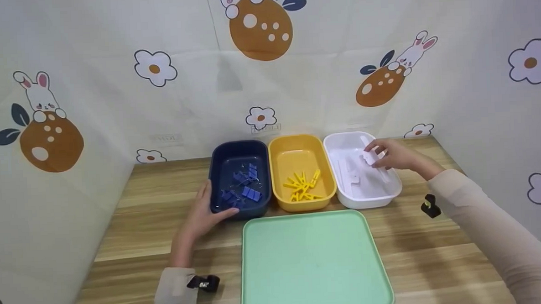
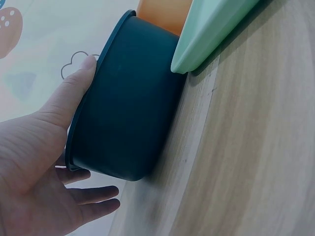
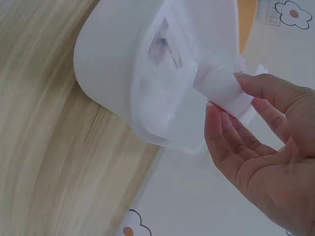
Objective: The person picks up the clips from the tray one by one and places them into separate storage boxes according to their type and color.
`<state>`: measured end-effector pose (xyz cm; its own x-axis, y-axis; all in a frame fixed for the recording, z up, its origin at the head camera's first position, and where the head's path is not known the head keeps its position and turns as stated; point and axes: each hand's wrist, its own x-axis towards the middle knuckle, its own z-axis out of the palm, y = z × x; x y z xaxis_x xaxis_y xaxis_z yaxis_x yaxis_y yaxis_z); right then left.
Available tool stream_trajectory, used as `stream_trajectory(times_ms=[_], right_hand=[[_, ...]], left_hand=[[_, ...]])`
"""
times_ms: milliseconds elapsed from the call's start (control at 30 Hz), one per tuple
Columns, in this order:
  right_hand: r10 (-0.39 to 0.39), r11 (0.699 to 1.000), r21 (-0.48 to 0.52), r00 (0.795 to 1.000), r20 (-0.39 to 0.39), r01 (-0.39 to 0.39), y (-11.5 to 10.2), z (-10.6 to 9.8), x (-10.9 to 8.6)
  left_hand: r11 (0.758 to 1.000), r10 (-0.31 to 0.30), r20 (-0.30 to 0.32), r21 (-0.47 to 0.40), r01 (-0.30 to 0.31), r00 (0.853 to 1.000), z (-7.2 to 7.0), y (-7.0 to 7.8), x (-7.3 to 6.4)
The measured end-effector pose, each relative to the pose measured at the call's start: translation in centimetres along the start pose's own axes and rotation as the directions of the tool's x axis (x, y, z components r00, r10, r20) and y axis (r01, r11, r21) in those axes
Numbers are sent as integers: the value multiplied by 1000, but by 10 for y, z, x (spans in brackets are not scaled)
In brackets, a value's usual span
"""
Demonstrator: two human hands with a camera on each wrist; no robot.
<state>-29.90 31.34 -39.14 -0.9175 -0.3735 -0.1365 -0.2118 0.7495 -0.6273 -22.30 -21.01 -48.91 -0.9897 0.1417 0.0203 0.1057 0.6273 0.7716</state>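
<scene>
My right hand [image 1: 391, 153] is over the white bin [image 1: 368, 201] and pinches a small white plastic piece [image 3: 224, 88] between thumb and fingers. The piece has a broad, smooth face; its exact kind is unclear. More white pieces [image 1: 354, 178] lie on the floor of that bin. At the opposite end of the row, my left hand [image 1: 203, 214] rests against the near left corner of the navy bin [image 1: 241, 212], thumb along its rim and the other fingers extended outside. Blue binder clips [image 1: 252, 194] are scattered inside it.
Between those two bins stands a yellow bin [image 1: 298, 157] with several yellow clothespins [image 1: 304, 187]. A light green tray [image 1: 314, 264] lies on the wooden table [image 1: 132, 222] in front of the row. Patterned cloth walls [image 1: 195, 105] rise behind and at both sides.
</scene>
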Motion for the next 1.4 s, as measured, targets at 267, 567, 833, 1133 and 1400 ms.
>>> stream_trajectory(times_ms=[267,567,833,1133,1400], right_hand=[[27,999,-28,1000,-6,-27,-4,-3,7],[65,998,16,998,27,-66,0,0,10],[62,996,68,998,20,-63,10,3,15],[65,992,113,998,-14,-63,12,4,15],[58,995,79,998,-19,-56,14,6,15]], left_hand=[[1000,-4,-4,-14,4,1000,0,-1,0],[1000,-5,-2,-5,5,1000,1,0,0],[1000,0,-5,-12,0,1000,1,-1,1],[999,38,-23,-12,-39,999,1,-2,2],[1000,16,-10,-27,-16,1000,1,-2,1]])
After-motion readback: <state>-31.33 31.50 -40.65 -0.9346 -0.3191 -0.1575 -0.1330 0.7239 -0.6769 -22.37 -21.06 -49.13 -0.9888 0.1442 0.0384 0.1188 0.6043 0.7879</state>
